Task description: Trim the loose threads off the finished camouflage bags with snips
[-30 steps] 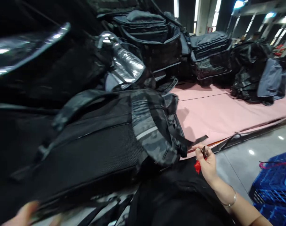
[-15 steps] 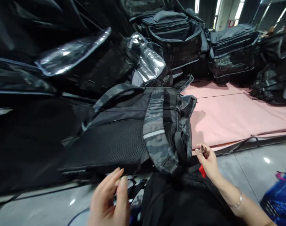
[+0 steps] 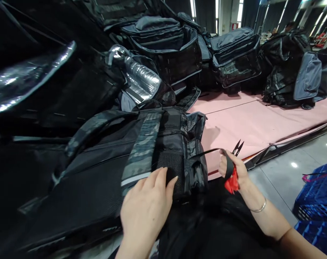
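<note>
A black backpack [image 3: 98, 162] with camouflage shoulder straps lies back panel up in front of me. My left hand [image 3: 147, 203] is over its lower part, against the near shoulder strap [image 3: 142, 151] just below a pale stripe. Its thumb is apart from the fingers, and I see nothing pinched between them. My right hand [image 3: 235, 169], closed, is beyond the bag's right side. It holds thread snips [image 3: 237, 147], blades pointing up, with red material [image 3: 231, 182] hanging at the palm. Those fingers also grip a black webbing strap [image 3: 206, 152], pulled out from the bag's side.
A pink-covered table [image 3: 233, 122] extends to the right. Open bags [image 3: 166, 54] with grey linings are piled behind, near a silver-lined flap [image 3: 144, 81]. Another backpack [image 3: 293, 75] stands farther right. Blue crates [image 3: 317, 190] are on the floor at lower right.
My left hand has moved up and right onto the bag, and the near shoulder strap has shifted left. My right hand now has the black webbing drawn out. The view has turned right.
</note>
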The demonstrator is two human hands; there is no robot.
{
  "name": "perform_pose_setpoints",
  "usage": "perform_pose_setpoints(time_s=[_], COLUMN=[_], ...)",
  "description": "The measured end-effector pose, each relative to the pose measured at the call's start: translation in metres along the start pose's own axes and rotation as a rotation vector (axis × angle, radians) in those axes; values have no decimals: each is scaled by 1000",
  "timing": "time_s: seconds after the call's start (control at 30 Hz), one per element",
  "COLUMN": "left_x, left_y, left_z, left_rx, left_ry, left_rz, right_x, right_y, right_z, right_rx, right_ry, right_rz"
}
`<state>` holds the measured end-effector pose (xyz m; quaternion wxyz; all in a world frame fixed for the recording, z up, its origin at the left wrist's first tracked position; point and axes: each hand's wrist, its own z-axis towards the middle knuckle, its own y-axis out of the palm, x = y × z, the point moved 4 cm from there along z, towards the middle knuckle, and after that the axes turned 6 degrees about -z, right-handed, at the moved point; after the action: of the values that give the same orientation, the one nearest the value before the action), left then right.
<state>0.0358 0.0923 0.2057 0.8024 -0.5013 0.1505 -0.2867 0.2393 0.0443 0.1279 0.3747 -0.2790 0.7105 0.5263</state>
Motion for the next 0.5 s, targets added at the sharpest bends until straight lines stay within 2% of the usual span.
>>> perform_pose_setpoints(time_s=[0.1,0.2,0.27,0.4,0.43,0.5], left_x=[9,28,32,11,3,-13], left_y=[9,21,22,-1,-8,-17], left_z=[6,7,6,8,11,18], left_rx=[-57,-41,8,193,209,168], left_ry=[42,198,240,134,79,-38], left_rz=[42,-60,-112,-107,-58,75], right_x=[0,18,29,35,34,30], right_y=[-1,11,13,0,-4,-9], right_z=[1,-6,-12,-14,-14,-13], right_rx=[39,-47,-83,9,48,136], right_ry=[9,82,77,-34,-71,-160], right_rz=[86,67,1,-181,-228,-329])
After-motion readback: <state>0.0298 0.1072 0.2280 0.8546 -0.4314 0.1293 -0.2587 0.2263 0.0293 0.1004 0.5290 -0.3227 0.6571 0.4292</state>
